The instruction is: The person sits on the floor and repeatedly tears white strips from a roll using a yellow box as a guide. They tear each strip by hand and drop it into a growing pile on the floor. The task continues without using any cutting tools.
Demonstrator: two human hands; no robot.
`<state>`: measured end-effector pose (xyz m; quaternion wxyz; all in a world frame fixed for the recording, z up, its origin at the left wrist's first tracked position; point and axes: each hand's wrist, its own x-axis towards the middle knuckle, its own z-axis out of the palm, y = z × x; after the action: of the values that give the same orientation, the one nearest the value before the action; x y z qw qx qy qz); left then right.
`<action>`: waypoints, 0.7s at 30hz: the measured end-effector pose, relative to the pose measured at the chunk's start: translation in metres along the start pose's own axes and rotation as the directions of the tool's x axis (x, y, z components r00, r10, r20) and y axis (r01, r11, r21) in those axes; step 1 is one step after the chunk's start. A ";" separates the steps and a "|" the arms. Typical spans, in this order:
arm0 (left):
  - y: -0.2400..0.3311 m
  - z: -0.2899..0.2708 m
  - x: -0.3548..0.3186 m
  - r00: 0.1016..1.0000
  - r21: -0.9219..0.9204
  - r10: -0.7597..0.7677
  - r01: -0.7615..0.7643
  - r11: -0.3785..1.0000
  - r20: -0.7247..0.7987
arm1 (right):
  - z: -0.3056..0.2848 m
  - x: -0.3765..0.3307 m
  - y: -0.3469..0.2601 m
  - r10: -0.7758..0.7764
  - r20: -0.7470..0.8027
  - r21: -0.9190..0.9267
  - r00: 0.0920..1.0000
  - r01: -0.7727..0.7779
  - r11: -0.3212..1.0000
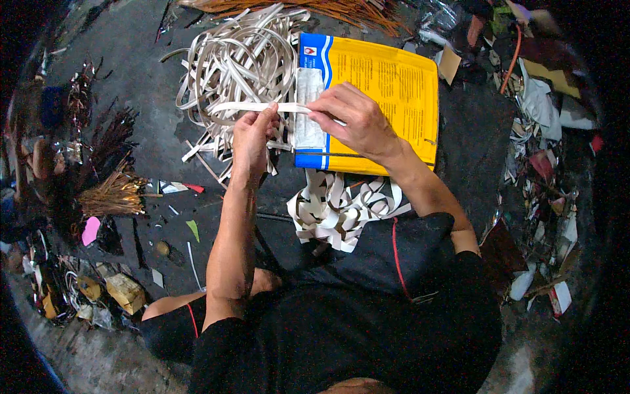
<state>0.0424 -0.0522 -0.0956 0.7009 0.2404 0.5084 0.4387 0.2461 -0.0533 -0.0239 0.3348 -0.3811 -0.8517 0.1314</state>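
Alignment is apparently occurring: my left hand and right hand are pinching one flat, off-white flexible strip; the next move is likely requiring steady tension.

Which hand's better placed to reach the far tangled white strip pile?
Probably the left hand: it's nearer the far white strip pile; the right hand is over the yellow rectangular panel.

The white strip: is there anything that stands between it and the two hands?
Nothing visible stands between them. The left hand and the right hand both pinch the white strip directly, and its stretch between them is uncovered.
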 end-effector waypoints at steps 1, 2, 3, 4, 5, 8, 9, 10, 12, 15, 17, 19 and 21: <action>-0.001 -0.003 0.003 1.000 0.030 -0.009 0.008 1.000 0.021 | -0.001 -0.001 0.000 0.004 -0.005 0.006 1.000 -0.004 1.000; -0.002 -0.005 0.003 1.000 0.032 -0.007 0.007 0.999 -0.002 | 0.001 0.001 0.000 -0.021 -0.009 0.000 1.000 0.021 1.000; -0.003 -0.005 0.003 1.000 0.034 -0.005 0.006 0.999 -0.024 | 0.005 0.006 -0.001 -0.046 -0.013 -0.007 0.999 0.046 0.999; -0.004 -0.006 0.004 0.999 0.037 -0.004 0.006 0.999 -0.046 | 0.008 0.009 -0.001 -0.071 -0.016 -0.014 0.997 0.071 0.997; -0.003 -0.010 0.007 1.000 -0.019 0.022 -0.022 1.000 -0.018 | 0.009 0.011 -0.001 -0.093 -0.015 -0.024 0.996 0.092 0.995; -0.006 -0.015 0.010 0.999 0.007 0.028 -0.028 1.000 -0.020 | -0.002 0.000 -0.001 -0.009 0.021 -0.037 1.000 0.010 0.999; -0.008 -0.018 0.012 1.000 0.031 0.012 -0.012 0.999 0.004 | -0.002 -0.002 -0.001 -0.006 0.011 -0.044 1.000 0.006 0.999; -0.006 -0.020 0.013 1.000 0.038 0.011 -0.010 0.999 -0.017 | 0.000 0.002 0.001 -0.043 0.007 -0.044 0.999 0.043 0.998; -0.007 -0.022 0.011 0.998 0.049 -0.004 0.007 0.999 -0.064 | 0.008 0.011 0.000 -0.109 0.008 -0.039 0.994 0.109 0.993; -0.007 -0.032 0.017 0.998 0.038 0.004 -0.002 0.999 -0.057 | 0.005 0.003 0.000 -0.074 0.008 -0.068 0.997 0.075 0.995; -0.006 -0.030 0.016 0.998 0.048 0.027 -0.024 0.999 -0.063 | -0.002 -0.004 -0.002 -0.047 0.024 -0.109 0.999 0.050 0.993; -0.008 -0.030 0.016 0.996 0.075 0.037 -0.031 0.997 -0.082 | 0.002 0.006 -0.001 -0.083 0.019 -0.073 0.996 0.084 0.994; -0.013 -0.041 0.022 0.997 0.017 0.038 -0.038 0.999 -0.061 | 0.010 0.013 0.002 -0.137 -0.008 -0.057 0.991 0.136 0.989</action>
<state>0.0115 -0.0438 -0.1316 0.6744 0.2420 0.5287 0.4551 0.2338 -0.0420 -0.0262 0.3370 -0.3319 -0.8772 0.0818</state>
